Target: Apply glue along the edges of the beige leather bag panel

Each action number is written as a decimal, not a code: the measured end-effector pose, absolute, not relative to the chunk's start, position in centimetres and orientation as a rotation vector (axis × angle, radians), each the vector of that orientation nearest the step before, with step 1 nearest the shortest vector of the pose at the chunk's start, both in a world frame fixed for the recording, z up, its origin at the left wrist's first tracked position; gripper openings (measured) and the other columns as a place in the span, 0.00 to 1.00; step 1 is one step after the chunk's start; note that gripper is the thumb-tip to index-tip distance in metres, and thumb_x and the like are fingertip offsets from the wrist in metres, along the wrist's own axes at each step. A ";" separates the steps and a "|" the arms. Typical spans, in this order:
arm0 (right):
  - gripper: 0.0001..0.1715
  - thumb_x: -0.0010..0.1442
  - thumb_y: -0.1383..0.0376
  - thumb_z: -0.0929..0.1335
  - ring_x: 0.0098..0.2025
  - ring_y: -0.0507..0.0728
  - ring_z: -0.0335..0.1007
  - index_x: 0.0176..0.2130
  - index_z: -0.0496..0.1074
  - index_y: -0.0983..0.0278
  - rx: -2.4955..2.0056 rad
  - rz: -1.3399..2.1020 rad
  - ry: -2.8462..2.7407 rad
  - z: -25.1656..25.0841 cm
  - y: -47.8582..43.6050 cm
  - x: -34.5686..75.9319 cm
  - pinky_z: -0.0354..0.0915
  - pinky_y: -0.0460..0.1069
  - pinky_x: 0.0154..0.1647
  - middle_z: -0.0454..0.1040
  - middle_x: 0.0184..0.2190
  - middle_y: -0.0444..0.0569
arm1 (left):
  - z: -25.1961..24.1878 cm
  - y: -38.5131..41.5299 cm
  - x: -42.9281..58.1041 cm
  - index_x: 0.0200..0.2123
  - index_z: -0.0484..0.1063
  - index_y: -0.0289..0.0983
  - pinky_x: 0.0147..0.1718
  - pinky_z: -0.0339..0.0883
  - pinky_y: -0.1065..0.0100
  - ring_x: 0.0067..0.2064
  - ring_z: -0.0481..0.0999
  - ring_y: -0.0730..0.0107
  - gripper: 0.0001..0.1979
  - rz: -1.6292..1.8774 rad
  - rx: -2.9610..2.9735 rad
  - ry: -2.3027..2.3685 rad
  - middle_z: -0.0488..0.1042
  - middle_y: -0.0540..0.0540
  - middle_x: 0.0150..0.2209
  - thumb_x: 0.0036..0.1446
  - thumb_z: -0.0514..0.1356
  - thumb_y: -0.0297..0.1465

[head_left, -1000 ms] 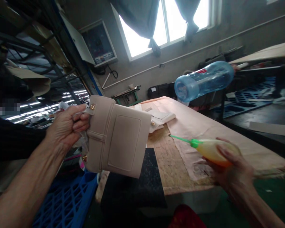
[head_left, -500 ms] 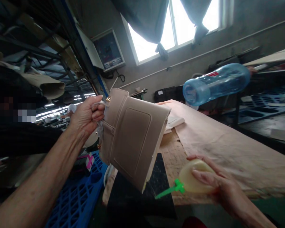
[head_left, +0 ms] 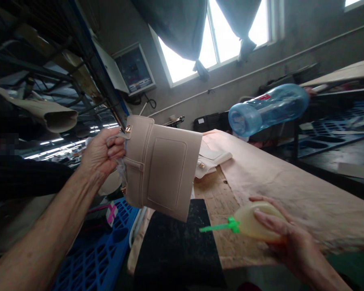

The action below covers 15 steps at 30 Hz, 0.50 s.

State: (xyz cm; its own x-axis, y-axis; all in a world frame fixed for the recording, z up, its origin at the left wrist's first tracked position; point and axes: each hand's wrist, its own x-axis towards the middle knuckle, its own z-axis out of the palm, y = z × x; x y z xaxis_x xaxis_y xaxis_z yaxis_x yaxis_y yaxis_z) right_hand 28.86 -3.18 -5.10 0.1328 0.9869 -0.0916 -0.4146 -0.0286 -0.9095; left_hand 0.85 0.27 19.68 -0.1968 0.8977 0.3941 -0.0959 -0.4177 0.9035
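My left hand is closed round the handle of a beige bag, which hangs tilted in the air with its stitched pocket side showing. Gold fittings sit near the handle ends. My right hand grips a squeeze bottle of yellowish liquid, its green nozzle pointing left. The nozzle tip is below and right of the bag, apart from it. Beneath both lies a black sheet over the edge of the wooden table.
A beige piece with a gold fitting lies on the table behind the bag. A large blue bottle is at the right. Blue pallets stand below left. A person in dark clothes is at the far left.
The bag has turned, so its open lower edge no longer shows, and has shifted slightly left. The green nozzle has risen and levelled. The camera view has shifted a little.
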 end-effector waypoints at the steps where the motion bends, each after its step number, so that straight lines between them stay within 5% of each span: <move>1: 0.36 0.39 0.48 0.73 0.25 0.52 0.63 0.46 0.65 0.58 -1.028 1.258 -0.752 -5.2 -2.9 28.8 0.56 0.43 0.20 0.68 0.26 0.42 | 19.8 0.2 0.8 0.16 0.53 0.36 0.09 0.39 0.79 0.09 0.48 0.87 0.21 1.710 1.316 1.009 0.55 0.57 0.11 0.61 0.46 0.20; 7: 0.38 0.37 0.44 0.72 0.35 0.61 0.66 0.44 0.68 0.59 -1.203 1.002 -0.828 -5.5 -1.8 27.9 0.60 0.50 0.27 0.71 0.32 0.47 | 20.2 -0.3 0.3 0.15 0.55 0.35 0.09 0.42 0.79 0.10 0.49 0.86 0.21 1.624 1.408 0.990 0.55 0.56 0.12 0.61 0.45 0.20; 15: 0.30 0.43 0.48 0.73 0.31 0.57 0.66 0.43 0.67 0.58 -1.026 1.209 -0.939 -6.2 -2.1 26.5 0.61 0.48 0.29 0.72 0.27 0.42 | 20.5 -1.1 1.2 0.11 0.54 0.36 0.09 0.43 0.78 0.10 0.48 0.86 0.25 1.622 1.458 1.015 0.55 0.54 0.12 0.60 0.44 0.21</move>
State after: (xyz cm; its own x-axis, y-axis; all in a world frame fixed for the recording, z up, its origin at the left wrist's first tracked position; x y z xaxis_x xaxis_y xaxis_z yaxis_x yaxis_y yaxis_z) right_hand 26.52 -2.06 -6.18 0.1245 0.9919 0.0272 -0.2725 0.0605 -0.9602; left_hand 1.16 -1.09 20.48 -0.1014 0.8979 0.4284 -0.0073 -0.4313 0.9022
